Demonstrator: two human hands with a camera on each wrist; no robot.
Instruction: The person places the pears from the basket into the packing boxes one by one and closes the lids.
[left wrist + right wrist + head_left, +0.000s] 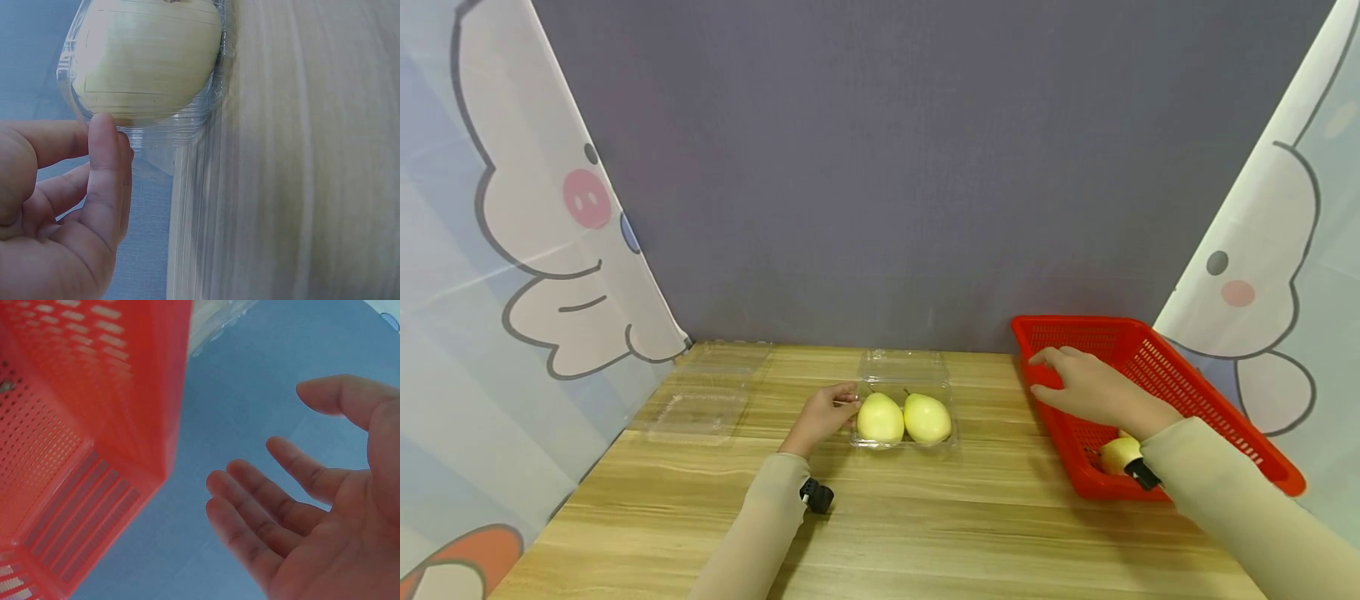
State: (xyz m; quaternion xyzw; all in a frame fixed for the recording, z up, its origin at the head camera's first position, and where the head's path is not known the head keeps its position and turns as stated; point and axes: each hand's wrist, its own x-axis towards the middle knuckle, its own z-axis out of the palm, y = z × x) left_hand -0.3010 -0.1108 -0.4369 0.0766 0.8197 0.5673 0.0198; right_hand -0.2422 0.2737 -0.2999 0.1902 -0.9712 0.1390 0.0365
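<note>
Two yellow pears (pixel 880 418) (pixel 928 418) sit side by side in a clear plastic clamshell box (pixel 904 367), whose lid is folded back. My left hand (pixel 826 417) is at the box's left side. In the left wrist view, its thumb and fingertips pinch the box's edge beside a pear (pixel 147 59). My right hand (pixel 1086 387) is above the left part of a red basket (pixel 1078 475), fingers spread and holding nothing. Within the basket a yellow pear (pixel 1116 456) shows, partly covered by my right wrist.
Another clear clamshell box (pixel 696 417) stands open at the left of the wooden table (pixel 925 525). A grey panel (pixel 865 167) rises behind the table, and cartoon-printed curtains (pixel 512 275) hang on both sides.
</note>
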